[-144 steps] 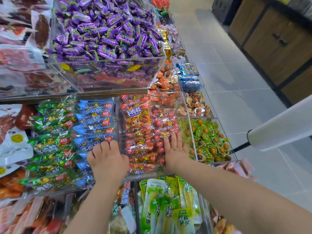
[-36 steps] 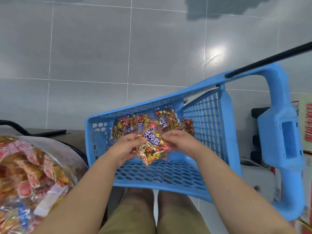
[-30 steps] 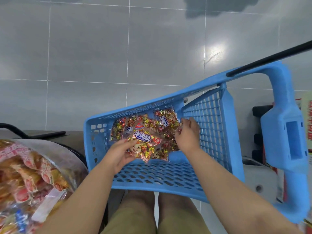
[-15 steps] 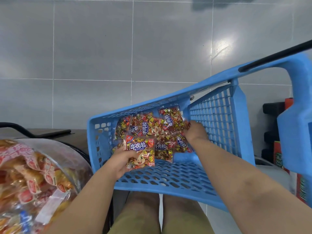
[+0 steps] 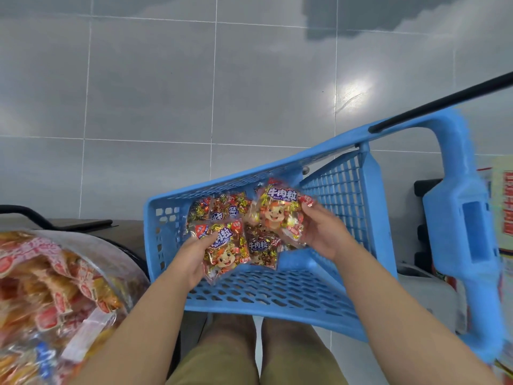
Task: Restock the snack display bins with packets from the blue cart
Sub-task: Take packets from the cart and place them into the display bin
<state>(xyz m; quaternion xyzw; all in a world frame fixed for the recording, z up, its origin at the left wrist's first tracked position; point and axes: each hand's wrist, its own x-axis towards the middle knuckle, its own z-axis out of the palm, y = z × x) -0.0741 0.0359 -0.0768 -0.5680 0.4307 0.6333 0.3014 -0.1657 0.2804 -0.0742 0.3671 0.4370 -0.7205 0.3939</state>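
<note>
Clear crinkled plastic fills the left edge: a bulging snack bag [image 5: 55,295], cut off and blurred. Our left grip [image 5: 194,257] pinches a glossy beef-cube packet [image 5: 224,254], thumb on top, over the latticed blue cart [image 5: 277,293]. More packets [image 5: 261,248] lie partly hidden inside. Our right grip [image 5: 322,234] holds a second packet [image 5: 280,215]. The cart handle [image 5: 455,232] is smeared and cropped.

Bright packets [image 5: 261,247] in blue cart [image 5: 277,291], two held

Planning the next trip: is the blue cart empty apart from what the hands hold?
No, loose packets lie on the floor of the blue cart between the left hand and the right hand, which each hold another.
</note>
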